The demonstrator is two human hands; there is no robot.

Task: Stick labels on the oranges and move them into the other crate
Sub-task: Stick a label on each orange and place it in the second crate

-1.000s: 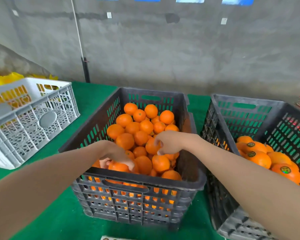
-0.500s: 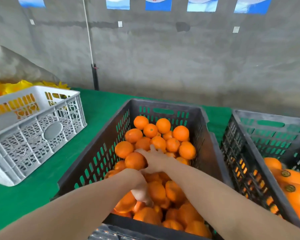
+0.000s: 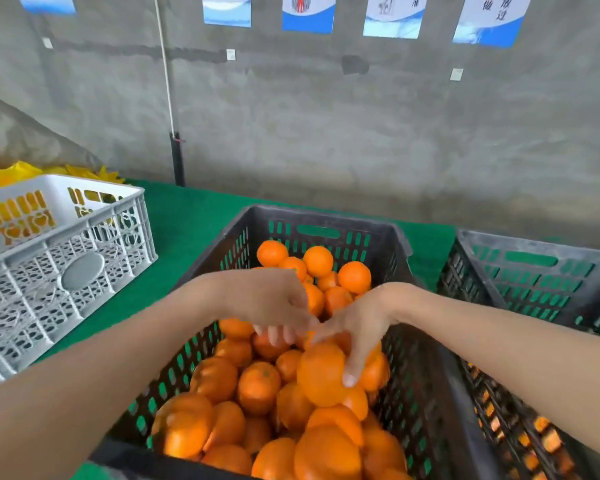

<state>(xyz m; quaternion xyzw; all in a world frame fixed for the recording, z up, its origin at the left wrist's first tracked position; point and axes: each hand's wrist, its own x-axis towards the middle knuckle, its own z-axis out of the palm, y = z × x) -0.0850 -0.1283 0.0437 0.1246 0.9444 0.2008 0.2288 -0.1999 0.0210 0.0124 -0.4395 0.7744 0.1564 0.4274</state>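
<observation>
Over the middle black crate (image 3: 326, 218), the right hand (image 3: 361, 323) curls round 1 orange (image 3: 321, 374) atop the pile (image 3: 257, 386). The left hand (image 3: 271, 303) is just beside it, fingers dipping to the fruit; cannot tell its grip. The 2nd black crate (image 3: 534, 245) stands at right.

Left hand (image 3: 274, 303) is motion-blurred with its palm side turned away, can't tell if the fingertips (image 3: 278, 336) pinch anything. Right hand (image 3: 361, 327) wraps one orange (image 3: 319, 374): one finger (image 3: 352, 368) shows across the front, the rest are behind the fruit, and so is its far face. Forearms cover parts of the dark crate (image 3: 326, 220) side walls and some of the oranges (image 3: 257, 388); near rim cut by the bottom edge. Right crate (image 3: 534, 245) runs off the right edge, its contents only orange bits through the slots. White crate (image 3: 84, 271) cut at left, inside hidden by its wall. Posters (image 3: 309, 12) cropped at top, print unreadable.
</observation>
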